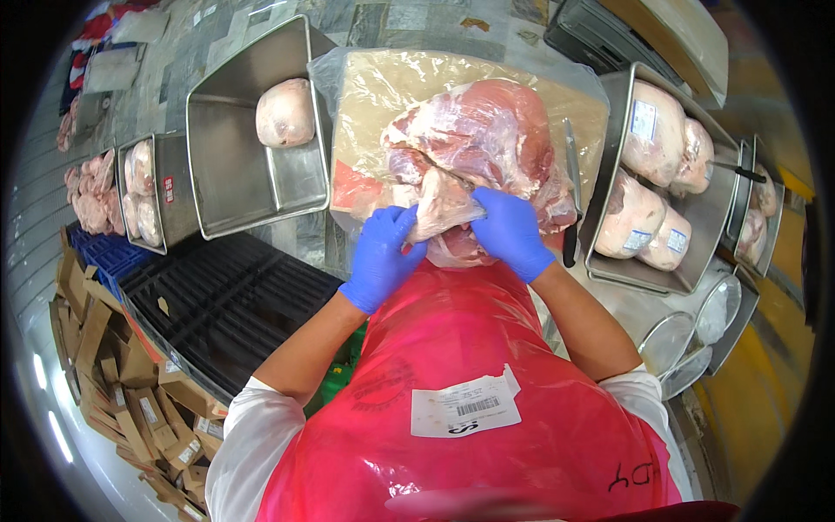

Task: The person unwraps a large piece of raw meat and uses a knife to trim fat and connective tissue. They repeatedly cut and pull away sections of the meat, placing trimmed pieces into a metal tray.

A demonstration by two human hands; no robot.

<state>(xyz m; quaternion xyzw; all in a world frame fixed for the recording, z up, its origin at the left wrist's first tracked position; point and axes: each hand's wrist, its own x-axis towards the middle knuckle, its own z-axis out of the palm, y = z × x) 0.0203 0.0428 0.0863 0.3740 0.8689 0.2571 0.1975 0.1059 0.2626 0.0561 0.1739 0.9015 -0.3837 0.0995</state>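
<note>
A large cut of raw meat (pixel 491 130), dark pink with pale fat, lies on a plastic-covered cardboard surface (pixel 374 96) in front of me. At its near side, a pale, fatty flap (pixel 442 207) is raised between my two hands, both in blue gloves. My left hand (pixel 380 250) grips the flap's lower left edge, fingers curled. My right hand (pixel 511 230) pinches its right edge, with the fingertips partly hidden. To the right of the meat lies a knife (pixel 570 165), blade pointing away and black handle near me; neither hand touches it.
A deep metal tub (pixel 198 157) at left contains one round, pale meat piece (pixel 285 113). Another metal tub (pixel 600 257) at right has several labelled pieces, with a black-handled tool (pixel 739 171) across its rim. Black crates (pixel 226 296) and cardboard scraps (pixel 143 409) are lower left.
</note>
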